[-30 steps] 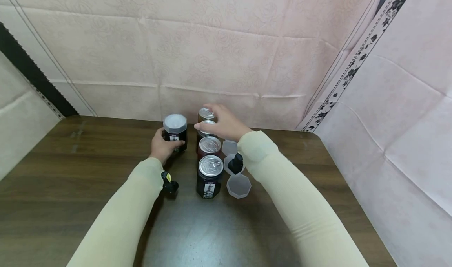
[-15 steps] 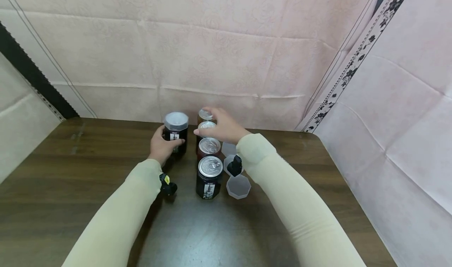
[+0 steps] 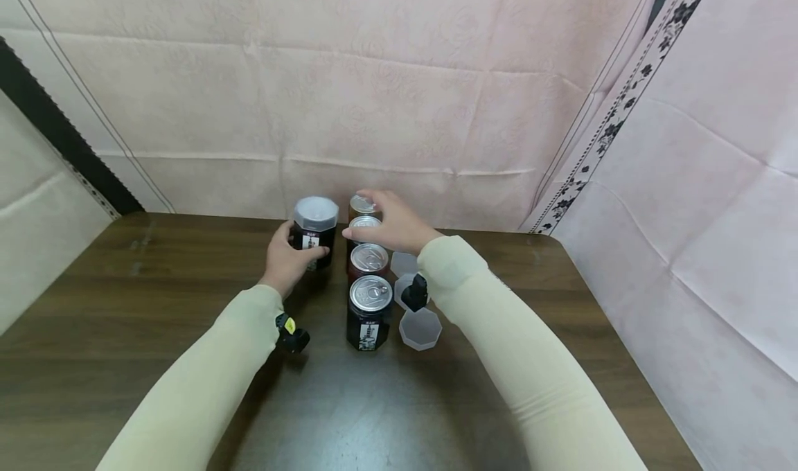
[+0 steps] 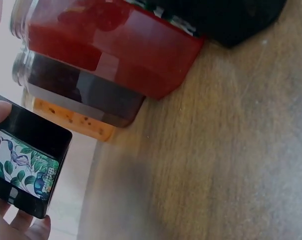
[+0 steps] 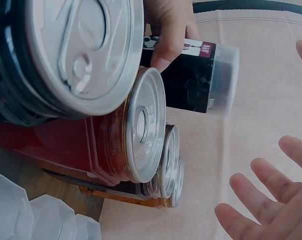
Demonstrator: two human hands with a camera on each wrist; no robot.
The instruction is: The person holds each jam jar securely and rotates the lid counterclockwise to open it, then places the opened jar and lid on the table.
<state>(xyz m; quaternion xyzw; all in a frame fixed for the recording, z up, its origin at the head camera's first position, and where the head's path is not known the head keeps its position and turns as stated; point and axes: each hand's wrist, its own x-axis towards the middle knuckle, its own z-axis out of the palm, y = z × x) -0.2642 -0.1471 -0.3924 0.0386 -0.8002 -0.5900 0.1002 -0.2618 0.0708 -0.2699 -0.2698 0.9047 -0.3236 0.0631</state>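
Note:
My left hand [image 3: 291,256] grips a black jar [image 3: 318,239] with a frosted lid [image 3: 316,212] on it. In the left wrist view this jar [image 4: 31,160] shows a leafy label, and its base looks raised off the table. Just right of it, a row of jars with silver pull-tab tops runs front to back: a black jar [image 3: 369,329], a red jar [image 4: 116,47], a dark jar [image 4: 86,87] and an orange one [image 4: 71,117]. My right hand [image 3: 399,223] hovers over the rear jars. Its fingers are spread and hold nothing in the right wrist view.
Frosted lids lie on the table right of the row, the nearest lid [image 3: 420,329] in full view and others partly behind my right wrist. The wooden table [image 3: 187,318] meets a pale cloth wall [image 3: 399,111] behind the jars. Another cloth wall [image 3: 717,215] stands at right.
My left hand has moved the black jar slightly right and a little upward, closer to the row. My right hand stays nearly still over the rear jars.

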